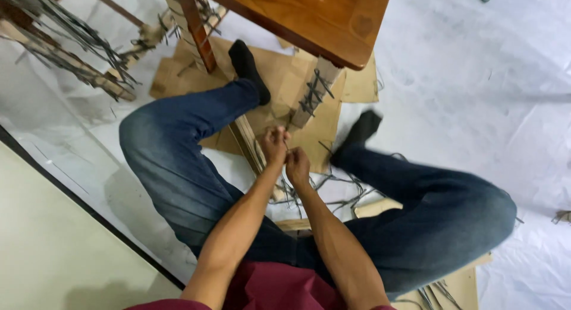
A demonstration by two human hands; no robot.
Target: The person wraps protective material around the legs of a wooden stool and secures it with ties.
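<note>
Around the left hand (274, 145) and right hand (297, 165) lie dull grey wires (333, 188) on plain brown cardboard (285, 84). Either side of them, faded blue jeans (178, 161) end in black socks (248, 66). Above the hands stands a glossy orange-brown table (321, 19); behind them, a maroon shirt (267, 289). The floor sheet (476, 78) is white.

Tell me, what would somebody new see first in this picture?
First, the two bare hands, left hand and right hand, meeting in the middle, pinching a thin grey wire. Around them spread the person's bent legs in blue denim jeans on the white floor sheet. Above sits the brown wooden table corner, over flat brown cardboard sheets.
</note>
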